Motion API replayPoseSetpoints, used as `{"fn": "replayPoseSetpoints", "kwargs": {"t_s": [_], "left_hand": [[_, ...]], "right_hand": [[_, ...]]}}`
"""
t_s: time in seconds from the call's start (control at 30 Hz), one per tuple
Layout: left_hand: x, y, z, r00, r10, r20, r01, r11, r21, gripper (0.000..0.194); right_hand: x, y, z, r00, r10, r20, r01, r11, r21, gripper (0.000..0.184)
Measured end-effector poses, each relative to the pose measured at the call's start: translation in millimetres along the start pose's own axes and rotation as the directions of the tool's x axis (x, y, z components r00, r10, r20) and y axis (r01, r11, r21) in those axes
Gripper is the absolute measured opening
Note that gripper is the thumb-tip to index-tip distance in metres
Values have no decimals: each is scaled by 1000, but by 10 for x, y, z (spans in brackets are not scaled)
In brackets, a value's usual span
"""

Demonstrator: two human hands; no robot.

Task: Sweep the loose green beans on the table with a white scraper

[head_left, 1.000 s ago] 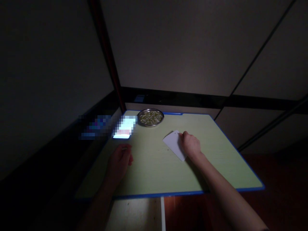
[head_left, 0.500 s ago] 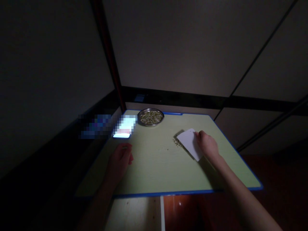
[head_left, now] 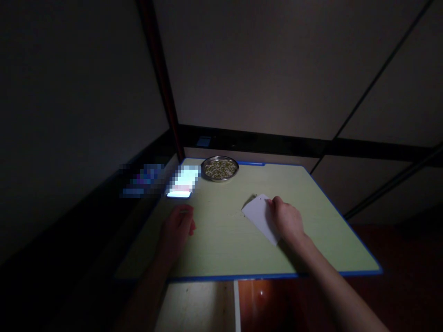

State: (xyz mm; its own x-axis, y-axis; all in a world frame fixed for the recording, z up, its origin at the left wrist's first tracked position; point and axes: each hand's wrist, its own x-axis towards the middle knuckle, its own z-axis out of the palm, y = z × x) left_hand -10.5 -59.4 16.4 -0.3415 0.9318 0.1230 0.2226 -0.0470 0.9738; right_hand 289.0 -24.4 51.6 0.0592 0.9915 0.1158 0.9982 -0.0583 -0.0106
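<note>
My right hand (head_left: 287, 222) grips a flat white card (head_left: 261, 216) by its right side. The card is tilted, and its lower edge is at or near the table top. A few small dark grains (head_left: 243, 215) show at its far and left edges; whatever lies under it is hidden. My left hand (head_left: 176, 228) is over the left part of the table, fingers curled in, just in front of the lit phone (head_left: 183, 181). Whether those fingers hold anything is hidden. At the back, a round metal dish (head_left: 236, 171) contains many small green and pale seeds (head_left: 220, 168).
The pale green table (head_left: 214, 240) has a blue rim. Below its front edge is an open wooden drawer (head_left: 197, 306). Dark walls stand behind and to the left, and a blurred, pixelated patch (head_left: 143, 180) lies left of the phone.
My right hand has drawn the card left and nearer to me. The grains that lay spread by its left edge are now mostly out of sight. My left hand has hardly moved.
</note>
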Motion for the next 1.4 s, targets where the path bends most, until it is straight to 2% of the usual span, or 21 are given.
{"fn": "replayPoseSetpoints", "kwargs": {"t_s": [0.17, 0.4, 0.53, 0.67, 0.83, 1.13, 1.4], "left_hand": [[-9, 34, 1, 1000, 4, -5, -4, 1000, -4, 20], [-2, 10, -1, 1000, -8, 3, 8, 999, -36, 21], [-6, -8, -4, 1000, -7, 5, 7, 1000, -26, 19], [-7, -22, -8, 1000, 1, 13, -1, 1000, -20, 19], [7, -33, 0, 1000, -1, -2, 1, 999, -40, 21], [6, -49, 8, 1000, -15, -8, 15, 997, -77, 24], [-32, 29, 3, 998, -16, -54, 8, 989, -150, 19]], "right_hand": [[-58, 148, -56, 999, 41, -9, -41, 999, -5, 42], [-122, 110, -61, 999, -10, 42, 9, 1000, 25, 43], [-119, 260, -37, 998, 40, 38, -40, 999, -1, 43], [-51, 342, -102, 997, 67, 36, -67, 998, 8, 42], [88, 79, -171, 1000, 20, 10, -21, 998, 56, 40], [264, -348, -74, 1000, -8, 26, 8, 1000, 16, 40], [96, -798, -90, 967, -247, 54, 244, 968, 65, 42]]}}
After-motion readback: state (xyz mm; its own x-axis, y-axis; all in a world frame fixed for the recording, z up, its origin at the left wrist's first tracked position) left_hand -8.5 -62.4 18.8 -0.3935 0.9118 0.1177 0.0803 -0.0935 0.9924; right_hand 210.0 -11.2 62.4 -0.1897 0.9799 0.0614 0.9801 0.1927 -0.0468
